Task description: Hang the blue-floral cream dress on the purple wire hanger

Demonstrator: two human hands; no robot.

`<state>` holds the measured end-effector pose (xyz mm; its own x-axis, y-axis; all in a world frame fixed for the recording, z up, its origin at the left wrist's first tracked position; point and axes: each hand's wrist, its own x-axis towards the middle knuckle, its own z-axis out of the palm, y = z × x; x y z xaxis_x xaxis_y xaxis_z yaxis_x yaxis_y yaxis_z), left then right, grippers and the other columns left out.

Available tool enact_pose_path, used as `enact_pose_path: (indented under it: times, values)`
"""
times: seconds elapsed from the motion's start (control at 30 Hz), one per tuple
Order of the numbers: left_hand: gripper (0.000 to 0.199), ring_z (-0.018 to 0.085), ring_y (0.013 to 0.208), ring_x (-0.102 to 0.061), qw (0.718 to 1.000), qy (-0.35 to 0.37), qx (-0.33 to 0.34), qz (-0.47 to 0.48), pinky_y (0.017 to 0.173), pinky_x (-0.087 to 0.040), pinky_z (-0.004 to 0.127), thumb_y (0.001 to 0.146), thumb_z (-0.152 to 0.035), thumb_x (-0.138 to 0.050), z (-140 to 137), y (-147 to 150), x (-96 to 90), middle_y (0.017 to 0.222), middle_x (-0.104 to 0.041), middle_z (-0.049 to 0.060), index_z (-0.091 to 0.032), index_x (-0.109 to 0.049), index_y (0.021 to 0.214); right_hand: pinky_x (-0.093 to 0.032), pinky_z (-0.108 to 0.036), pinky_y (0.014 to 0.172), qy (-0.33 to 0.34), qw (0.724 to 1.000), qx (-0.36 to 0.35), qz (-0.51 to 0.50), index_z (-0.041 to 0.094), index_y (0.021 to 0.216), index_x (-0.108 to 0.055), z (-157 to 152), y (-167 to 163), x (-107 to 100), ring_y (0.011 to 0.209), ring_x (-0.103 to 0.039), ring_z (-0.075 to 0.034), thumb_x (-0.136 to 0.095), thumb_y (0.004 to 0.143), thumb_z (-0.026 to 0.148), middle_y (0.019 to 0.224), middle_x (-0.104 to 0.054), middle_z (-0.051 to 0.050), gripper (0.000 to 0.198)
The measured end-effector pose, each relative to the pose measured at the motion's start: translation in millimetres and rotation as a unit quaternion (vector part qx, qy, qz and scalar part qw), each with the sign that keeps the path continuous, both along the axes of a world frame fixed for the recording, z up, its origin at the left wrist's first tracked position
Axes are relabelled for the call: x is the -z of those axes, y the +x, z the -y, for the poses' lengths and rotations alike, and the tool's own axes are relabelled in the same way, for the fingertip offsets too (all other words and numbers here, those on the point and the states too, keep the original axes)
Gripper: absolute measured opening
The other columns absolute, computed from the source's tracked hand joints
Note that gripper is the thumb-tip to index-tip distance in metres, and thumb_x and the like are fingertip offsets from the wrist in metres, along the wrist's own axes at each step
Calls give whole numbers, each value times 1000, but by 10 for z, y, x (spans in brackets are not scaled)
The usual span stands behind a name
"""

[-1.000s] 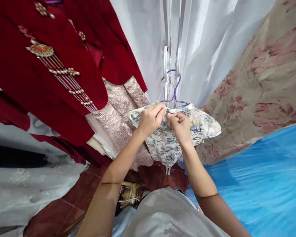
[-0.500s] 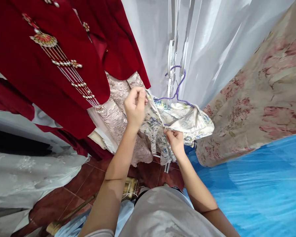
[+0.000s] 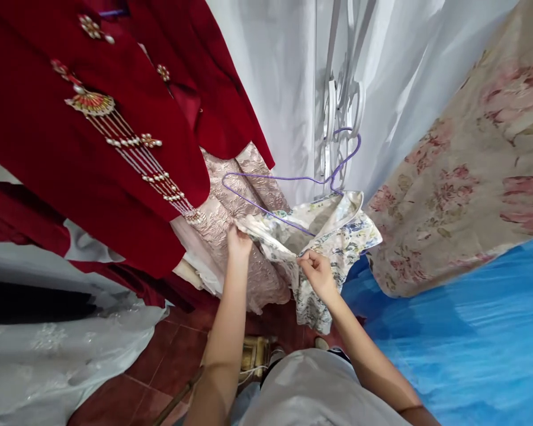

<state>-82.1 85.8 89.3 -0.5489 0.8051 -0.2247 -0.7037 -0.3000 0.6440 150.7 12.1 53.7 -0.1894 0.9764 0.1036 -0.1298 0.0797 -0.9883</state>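
A cream floral garment [image 3: 355, 236] with blue and yellow print hangs partly on a purple wire hanger [image 3: 288, 178]. The hanger's left end sticks out bare, while its right end goes into the garment. My left hand [image 3: 238, 241] is closed on the garment's left shoulder edge, below the bare hanger end; its fingertips are partly hidden. Near the middle of the neckline, my right hand [image 3: 316, 271] pinches the front edge. The hanger's hook hangs at a white metal rack [image 3: 331, 109].
To the left hang dark red velvet clothes [image 3: 151, 160] with a beaded tassel ornament [image 3: 128, 142], over pink brocade cloth [image 3: 224, 195]. A beige floral cloth [image 3: 453, 177] and blue fabric [image 3: 462, 331] are on the right. Below are red floor tiles [image 3: 160, 355] and a bamboo piece [image 3: 253, 355].
My left hand has moved down, drawing the garment's left shoulder off the hanger, whose left end now shows bare. My right hand keeps its pinch, slightly lower. The view has shifted a little.
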Motion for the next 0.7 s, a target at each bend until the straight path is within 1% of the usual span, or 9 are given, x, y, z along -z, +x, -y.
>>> enact_pose_path:
  times: [0.1,0.2,0.27,0.33,0.4,0.43,0.53,0.6,0.7]
  values:
    - [20,20,77,-70,998,-28,63,-1,76,-55,32,91,-28,-57,266,295,253,79,-71,5,-16,-62,76,-23,-26,48,-25,999,34,24,24,61,-40,-5,14,303,47,-28,-10,-61,82,41,50,-33,8,35]
    - [28,17,74,-66,983,28,124,-132,69,-53,27,83,-43,-72,557,546,362,78,-67,2,-17,-62,77,-28,-26,49,-62,992,64,93,24,61,-41,25,84,633,47,-35,-12,-58,82,45,49,-38,6,34]
    - [31,14,69,-61,941,76,151,-294,65,-48,22,85,-47,-73,722,689,349,75,-64,0,-18,-65,79,-31,-27,49,-85,984,76,134,24,61,-43,93,167,797,46,-39,-13,-57,82,47,48,-42,5,33]
    - [30,13,69,-58,873,116,190,-434,65,-46,22,93,-46,-65,845,835,297,75,-62,1,-17,-68,82,-35,-26,50,-96,980,80,156,22,66,-52,206,285,866,48,-44,-14,-61,79,46,51,-48,4,29]
    - [28,14,73,-58,810,152,217,-524,69,-46,24,98,-41,-57,929,1000,241,77,-62,2,-18,-69,86,-42,-27,56,-84,981,67,159,18,85,-65,356,429,820,57,-53,-15,-69,74,42,66,-61,1,27]
    - [26,15,76,-58,784,166,224,-555,73,-46,26,99,-37,-56,958,1091,220,79,-61,2,-18,-69,87,-47,-28,62,-69,985,42,150,18,100,-67,438,502,760,66,-58,-17,-74,71,40,79,-67,-2,36]
    - [22,18,89,-58,726,200,242,-611,85,-46,30,99,-33,-56,1005,1368,201,88,-59,5,-19,-69,89,-52,-34,85,-31,992,-82,90,19,122,-65,662,674,493,96,-63,-23,-83,70,35,109,-69,-7,57]
    - [24,19,94,-58,717,215,280,-601,89,-46,32,101,-35,-53,1004,1512,221,93,-58,6,-19,-67,90,-52,-35,87,-48,990,-117,59,17,111,-69,756,727,310,96,-63,-24,-81,76,37,104,-71,-7,42]
    - [29,17,87,-57,726,195,409,-517,82,-46,30,101,-45,-49,975,1588,285,92,-58,4,-19,-60,98,-52,-31,74,-85,993,-79,16,14,92,-70,799,773,96,79,-61,-20,-74,85,44,84,-69,-4,31]
